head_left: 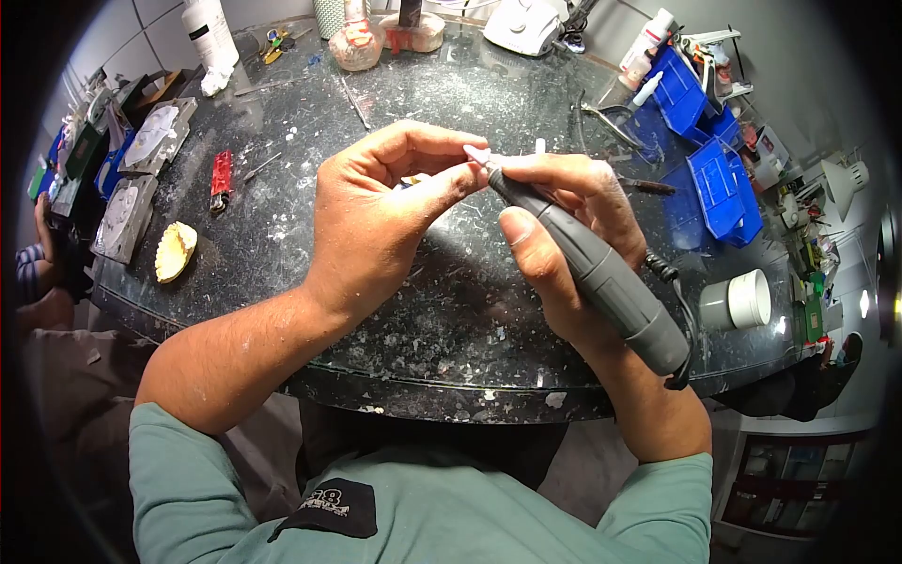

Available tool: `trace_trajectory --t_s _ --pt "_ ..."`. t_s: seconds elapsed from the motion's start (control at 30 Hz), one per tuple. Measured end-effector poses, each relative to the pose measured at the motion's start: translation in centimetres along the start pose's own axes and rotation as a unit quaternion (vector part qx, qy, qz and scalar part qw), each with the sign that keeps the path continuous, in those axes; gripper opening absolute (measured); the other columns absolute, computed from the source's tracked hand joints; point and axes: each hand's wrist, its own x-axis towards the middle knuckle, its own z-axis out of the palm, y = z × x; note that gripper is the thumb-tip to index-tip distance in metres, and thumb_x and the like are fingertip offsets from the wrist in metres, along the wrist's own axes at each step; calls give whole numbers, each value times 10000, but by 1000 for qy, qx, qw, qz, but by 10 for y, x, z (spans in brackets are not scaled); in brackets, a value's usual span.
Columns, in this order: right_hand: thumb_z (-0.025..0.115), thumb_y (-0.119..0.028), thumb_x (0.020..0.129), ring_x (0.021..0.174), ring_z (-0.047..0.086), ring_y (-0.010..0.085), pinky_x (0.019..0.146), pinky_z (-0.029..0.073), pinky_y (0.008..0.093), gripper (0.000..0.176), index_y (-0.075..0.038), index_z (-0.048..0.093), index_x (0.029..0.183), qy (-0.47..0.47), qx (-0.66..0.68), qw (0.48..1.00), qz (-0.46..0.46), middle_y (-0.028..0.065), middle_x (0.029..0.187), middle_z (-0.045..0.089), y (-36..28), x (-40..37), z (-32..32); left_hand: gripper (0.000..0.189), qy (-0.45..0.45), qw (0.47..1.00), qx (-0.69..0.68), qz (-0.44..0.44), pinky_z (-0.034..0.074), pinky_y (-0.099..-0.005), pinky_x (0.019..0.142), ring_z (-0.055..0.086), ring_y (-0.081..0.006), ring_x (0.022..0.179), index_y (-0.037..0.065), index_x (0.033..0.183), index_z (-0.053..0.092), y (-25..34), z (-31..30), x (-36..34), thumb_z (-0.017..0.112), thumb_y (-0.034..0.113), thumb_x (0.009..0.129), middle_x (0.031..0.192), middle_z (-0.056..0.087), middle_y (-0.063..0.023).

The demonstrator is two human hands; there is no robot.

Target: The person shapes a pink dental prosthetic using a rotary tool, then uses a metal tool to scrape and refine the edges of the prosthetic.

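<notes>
My left hand [371,207] pinches a small pink piece [477,154] between thumb and fingertips, above the middle of the dark bench. My right hand [573,221] is wrapped round a grey rotary handpiece [601,277], its thumb lying along the near side. The handpiece slants up and left, and its nose end comes right at the pink piece, close to my left fingertips. A coiled cord [661,268] runs beside its rear end. Behind my left thumb a bit of something yellowish shows, mostly hidden by the hand.
A yellow dental cast [175,252] and a red lighter [221,179] lie left on the worn bench [282,113]. Blue bins [723,193], pliers [609,124] and a white jar [749,299] are at right. A white control box [522,28] stands behind. Another person's arm [42,244] shows far left.
</notes>
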Motion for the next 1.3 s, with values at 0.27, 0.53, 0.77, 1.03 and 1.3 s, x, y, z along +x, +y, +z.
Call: trace_trajectory --t_s 0.27,0.53,0.77,1.03,1.3 --pt "688 2 773 836 637 194 760 513 297 294 -14 616 1059 12 -15 999 -34 119 948 643 4 0 3 128 -9 1000 -6 -4 524 -248 800 653 -114 849 -16 971 649 0 -2 0 672 15 849 954 698 -92" --pt "693 13 755 827 637 200 744 514 299 309 -12 612 1053 -13 -27 998 -53 125 940 637 1 0 0 101 3 999 -44 -20 542 -255 818 664 -132 857 -30 940 641 0 -1 0 669 -30 843 916 693 -104" --pt "689 14 745 817 634 212 740 513 306 312 -10 609 1046 12 -40 998 -41 125 936 635 2 0 2 109 7 998 -59 -38 544 -269 829 668 -140 856 -31 948 639 1 0 1 671 -20 845 924 693 -112" --pt "677 10 761 803 629 213 750 506 312 273 -7 601 1022 14 -30 998 -60 124 932 630 6 1 4 173 -2 997 -72 -32 515 -273 846 660 -139 898 -17 986 633 -1 -1 0 698 21 830 974 695 -116" --pt "731 -65 811 878 639 154 742 523 255 335 -19 579 1106 71 -12 996 56 96 963 629 2 -1 5 180 -8 996 -79 -27 498 -305 910 656 -176 954 -11 1013 616 -2 0 2 677 25 847 1020 685 -147"
